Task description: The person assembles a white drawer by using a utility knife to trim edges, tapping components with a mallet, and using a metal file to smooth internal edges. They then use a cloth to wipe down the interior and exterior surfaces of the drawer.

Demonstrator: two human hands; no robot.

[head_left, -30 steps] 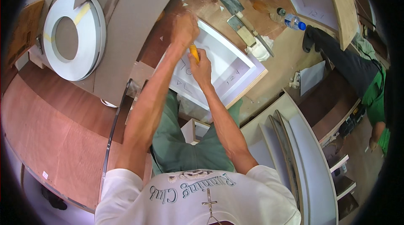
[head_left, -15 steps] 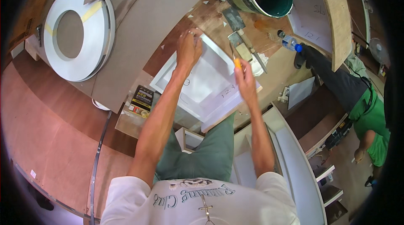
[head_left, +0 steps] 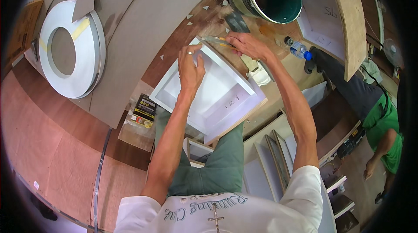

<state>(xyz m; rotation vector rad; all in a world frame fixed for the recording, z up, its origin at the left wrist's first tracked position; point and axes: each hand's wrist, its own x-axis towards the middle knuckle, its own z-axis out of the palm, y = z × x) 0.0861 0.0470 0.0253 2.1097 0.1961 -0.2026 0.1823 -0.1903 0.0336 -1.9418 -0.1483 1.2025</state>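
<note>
A shallow white open-topped box (head_left: 211, 86), like a small drawer, lies tilted over my lap and the bench edge. Handwriting marks its inner right wall. My left hand (head_left: 190, 68) grips the far left rim, thumb on the inner side and fingers over the edge. In my right hand (head_left: 247, 45) is an orange-handled utility knife (head_left: 224, 43), closed in the fingers. Its blade end points left and lies at the box's far corner, close to my left fingertips. Whether the blade touches the rim I cannot tell.
White edge-banding rolls (head_left: 72, 80) lie on the left panel. A black-and-yellow adhesive pack (head_left: 143, 110) sits left of the box. Beyond are a dark bucket (head_left: 244, 4), a water bottle (head_left: 299, 49) and another box (head_left: 320, 19). A person in green (head_left: 383, 124) is at right.
My right hand and the knife have swung from the box's right side to its far corner. My left hand has shifted slightly down along the rim.
</note>
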